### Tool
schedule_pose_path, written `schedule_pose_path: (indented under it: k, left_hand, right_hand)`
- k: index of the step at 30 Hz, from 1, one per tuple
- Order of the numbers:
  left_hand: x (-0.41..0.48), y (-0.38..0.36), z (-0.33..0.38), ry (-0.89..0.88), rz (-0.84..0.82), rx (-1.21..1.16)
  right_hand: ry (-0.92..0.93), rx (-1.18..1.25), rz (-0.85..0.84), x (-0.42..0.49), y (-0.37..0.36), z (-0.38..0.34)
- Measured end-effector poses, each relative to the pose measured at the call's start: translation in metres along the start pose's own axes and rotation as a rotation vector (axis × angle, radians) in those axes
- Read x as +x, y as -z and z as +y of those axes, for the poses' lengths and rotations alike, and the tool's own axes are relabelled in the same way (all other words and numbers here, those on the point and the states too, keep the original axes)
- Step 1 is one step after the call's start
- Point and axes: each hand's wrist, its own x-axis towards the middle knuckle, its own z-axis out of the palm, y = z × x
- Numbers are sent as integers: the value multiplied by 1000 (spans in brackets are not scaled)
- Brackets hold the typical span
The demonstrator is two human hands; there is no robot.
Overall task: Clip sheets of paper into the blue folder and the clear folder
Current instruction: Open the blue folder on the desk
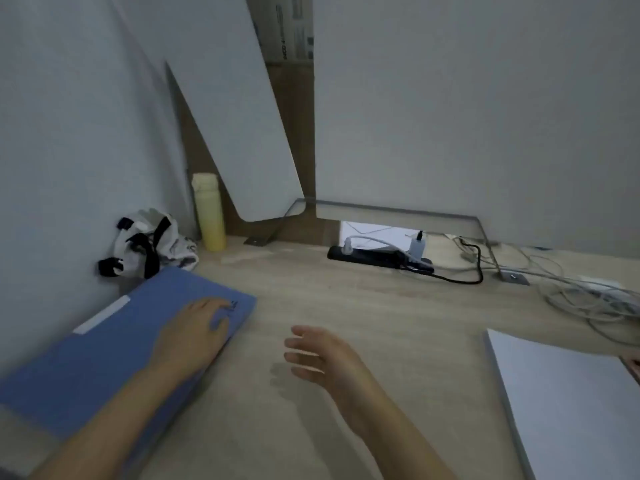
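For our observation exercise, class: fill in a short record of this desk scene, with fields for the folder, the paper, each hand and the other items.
blue folder: looks closed, flat on the left of the desk
paper stack: white, on the right, apart from the folder
left hand: rests on the blue folder near its far corner
right hand: fingers spread, above bare desk, holding nothing
clear folder: not identifiable
back of desk: yellow bottle, black-and-white cloth, power strip, cables

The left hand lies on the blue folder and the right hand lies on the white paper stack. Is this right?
No. The head view shows the left hand on the blue folder, but the right hand over bare table, apart from the white paper stack.
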Motion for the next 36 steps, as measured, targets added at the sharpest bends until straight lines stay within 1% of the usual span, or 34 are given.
schedule_pose_path:
  k: [4,7,10,12,14,18,21,24,25,28,30,33,36]
  left_hand:
    - [-11,2,-58,209,-100,53]
    - [-11,8,-85,371,-80,4]
    - [1,14,-109,467,-94,52]
    - [11,13,-124,465,-76,140]
    - [21,13,-136,477,-57,159]
    - [34,10,-142,501,-27,106]
    - [35,2,-127,482,31,135]
    - [31,-8,-112,454,46,154]
    - [29,-11,-106,459,46,160]
    - [31,-16,-86,472,76,117]
    - [33,-20,-71,491,47,-29]
    - [36,-32,-50,464,-24,-297]
    - [37,-44,-12,386,-122,-481]
  right_hand:
    - [-156,-17,-43,15,-33,32]
    - [-224,-30,-66,33,-51,51]
    - [-275,-40,-98,54,-65,60]
    - [-294,-56,-155,64,-67,65]
    - [-300,-87,-211,77,-63,70]
    - [-375,-54,-175,100,-73,72]
    - [-329,-58,-204,105,-79,68]
    - [-260,-6,-182,108,-78,65]
    - [-229,8,-153,108,-77,66]
    - [-108,59,13,106,-66,67]
    - [-26,78,111,100,-48,59]
    - [60,-40,258,90,-3,42]
    - [22,-65,350,76,50,28]
